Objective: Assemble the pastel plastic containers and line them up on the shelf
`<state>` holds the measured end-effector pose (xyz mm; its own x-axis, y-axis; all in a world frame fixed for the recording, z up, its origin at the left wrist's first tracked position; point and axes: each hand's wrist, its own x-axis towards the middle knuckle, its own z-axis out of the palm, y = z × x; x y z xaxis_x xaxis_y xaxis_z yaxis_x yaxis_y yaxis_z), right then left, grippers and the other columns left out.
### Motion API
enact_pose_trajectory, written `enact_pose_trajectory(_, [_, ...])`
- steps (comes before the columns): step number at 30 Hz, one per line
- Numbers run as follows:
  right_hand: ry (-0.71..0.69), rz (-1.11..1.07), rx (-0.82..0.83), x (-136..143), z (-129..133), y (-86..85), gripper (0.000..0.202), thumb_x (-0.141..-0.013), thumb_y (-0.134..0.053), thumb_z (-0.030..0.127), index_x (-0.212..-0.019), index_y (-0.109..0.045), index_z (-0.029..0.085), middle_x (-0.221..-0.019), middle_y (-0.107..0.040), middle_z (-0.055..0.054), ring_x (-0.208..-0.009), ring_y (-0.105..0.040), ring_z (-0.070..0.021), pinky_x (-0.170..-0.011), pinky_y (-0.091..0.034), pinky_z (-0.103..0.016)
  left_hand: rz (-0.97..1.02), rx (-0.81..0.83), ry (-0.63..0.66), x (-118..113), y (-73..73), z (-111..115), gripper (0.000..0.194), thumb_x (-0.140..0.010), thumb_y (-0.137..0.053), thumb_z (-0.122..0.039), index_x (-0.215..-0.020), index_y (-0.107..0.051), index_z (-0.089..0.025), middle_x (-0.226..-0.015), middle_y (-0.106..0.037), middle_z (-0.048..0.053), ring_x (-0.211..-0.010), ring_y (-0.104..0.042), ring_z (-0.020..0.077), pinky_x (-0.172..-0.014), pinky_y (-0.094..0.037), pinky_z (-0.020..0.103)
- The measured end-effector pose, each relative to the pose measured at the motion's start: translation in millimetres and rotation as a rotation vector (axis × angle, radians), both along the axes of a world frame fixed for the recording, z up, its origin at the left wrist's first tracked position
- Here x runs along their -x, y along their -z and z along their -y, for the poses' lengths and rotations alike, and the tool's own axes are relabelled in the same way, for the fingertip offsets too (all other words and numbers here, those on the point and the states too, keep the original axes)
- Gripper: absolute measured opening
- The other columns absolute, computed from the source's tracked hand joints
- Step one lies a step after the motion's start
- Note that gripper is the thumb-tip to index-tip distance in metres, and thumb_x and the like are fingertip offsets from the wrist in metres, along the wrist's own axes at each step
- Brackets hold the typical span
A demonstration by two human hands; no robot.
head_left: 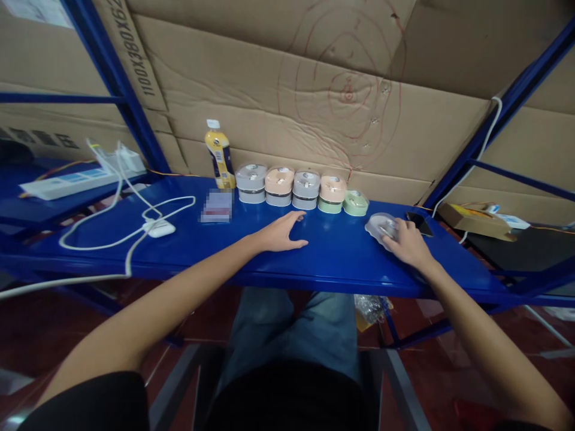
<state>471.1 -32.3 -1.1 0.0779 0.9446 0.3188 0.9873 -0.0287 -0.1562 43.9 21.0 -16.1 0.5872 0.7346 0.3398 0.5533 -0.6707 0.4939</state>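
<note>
My right hand grips a clear, rounded plastic lid-like piece at the right part of the blue table. Over the middle of the table, my left hand is empty, with thumb and fingers apart. Just beyond it stands a row of small rounded containers with clear tops: a grey one, a peach-and-grey one, another grey one and a peach-and-green one. A lower green container ends the row, between the stacks and my right hand.
A yellow drink bottle stands left of the row, with a blurred card or pack before it. A white charger with cables lies at the left. Beyond my right hand is a dark phone. Cardboard walls the back; blue posts frame the sides.
</note>
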Motion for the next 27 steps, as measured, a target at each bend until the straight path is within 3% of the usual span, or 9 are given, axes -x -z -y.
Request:
enact_pose_trajectory(6, [0.327,-0.148,0.016,4,-72,-10.1,0.082,-0.096,-0.067,0.062,-0.155,-0.046,0.008,-0.155,-0.047,-0.036,-0.145,-0.054,-0.0538,-0.114,-0.049,-0.060,-0.029,-0.004,0.008,0,-3.1,3,0.086,-0.089,-0.074,-0.063,-0.157,-0.049,-0.018,-0.158,-0.057,0.022,-0.145,-0.061,0.0414,-0.124,-0.049,0.057])
enact_pose_trajectory(9, [0.319,-0.299,0.036,12,-106,-13.5,0.097,-0.082,-0.086,0.054,-0.156,-0.044,0.008,-0.159,-0.043,-0.035,-0.145,-0.056,-0.0517,-0.117,-0.047,-0.057,-0.056,-0.010,0.006,-1,-4.7,4,0.084,-0.090,-0.071,-0.063,-0.156,-0.050,-0.016,-0.159,-0.056,0.022,-0.146,-0.060,0.0415,-0.125,-0.048,0.057])
enact_pose_trajectory(11, [0.273,-0.360,0.036,14,-118,-12.9,0.103,-0.079,-0.089,0.049,-0.160,-0.041,0.007,-0.160,-0.041,-0.036,-0.144,-0.057,-0.0484,-0.119,-0.047,-0.051,-0.065,-0.017,0.007,-1,-5.3,4,0.082,-0.090,-0.071,-0.062,-0.155,-0.051,-0.016,-0.158,-0.056,0.022,-0.146,-0.060,0.0412,-0.125,-0.048,0.056])
enact_pose_trajectory(14, [0.235,-0.389,0.019,12,-121,-10.2,0.112,-0.082,-0.088,0.046,-0.167,-0.028,0.004,-0.163,-0.039,-0.039,-0.147,-0.056,-0.0433,-0.119,-0.047,-0.043,-0.063,-0.029,0.013,-1,-5.1,3,0.079,-0.090,-0.071,-0.062,-0.153,-0.053,-0.018,-0.156,-0.058,0.020,-0.144,-0.061,0.0401,-0.124,-0.049,0.055])
enact_pose_trajectory(17, [0.206,-0.323,-0.052,12,-112,-10.5,0.117,-0.081,-0.088,0.038,-0.170,-0.021,0.002,-0.170,-0.029,-0.041,-0.156,-0.045,-0.0458,-0.125,-0.041,-0.046,-0.066,-0.042,0.018,0,-4.7,2,0.078,-0.090,-0.071,-0.062,-0.152,-0.054,-0.018,-0.154,-0.059,0.020,-0.144,-0.060,0.0401,-0.123,-0.049,0.055])
enact_pose_trajectory(21, [-0.088,0.049,-0.220,29,-103,-13.6,0.092,-0.084,-0.075,0.025,-0.165,-0.037,0.006,-0.178,-0.023,-0.033,-0.165,-0.031,-0.0449,-0.132,-0.033,-0.054,-0.090,-0.041,0.028,0,-5.6,2,0.075,-0.092,-0.067,-0.065,-0.149,-0.055,-0.017,-0.153,-0.059,0.020,-0.144,-0.059,0.0397,-0.123,-0.048,0.055])
enact_pose_trajectory(23, [-0.229,0.194,-0.191,46,-103,-13.1,0.086,-0.084,-0.069,0.020,-0.164,-0.041,0.008,-0.180,-0.026,-0.027,-0.167,-0.029,-0.0421,-0.133,-0.032,-0.056,-0.104,-0.041,0.033,0,-6.1,2,0.074,-0.093,-0.065,-0.065,-0.148,-0.056,-0.017,-0.153,-0.058,0.020,-0.144,-0.059,0.0391,-0.124,-0.047,0.054])
enact_pose_trajectory(27, [-0.252,0.294,-0.041,78,-99,-11.6,0.084,-0.084,-0.062,0.017,-0.164,-0.042,0.005,-0.178,-0.035,-0.026,-0.163,-0.035,-0.0417,-0.131,-0.033,-0.057,-0.115,-0.045,0.033,0,-6.0,2,0.071,-0.094,-0.064,-0.064,-0.146,-0.057,-0.017,-0.151,-0.058,0.019,-0.143,-0.059,0.0382,-0.124,-0.047,0.053])
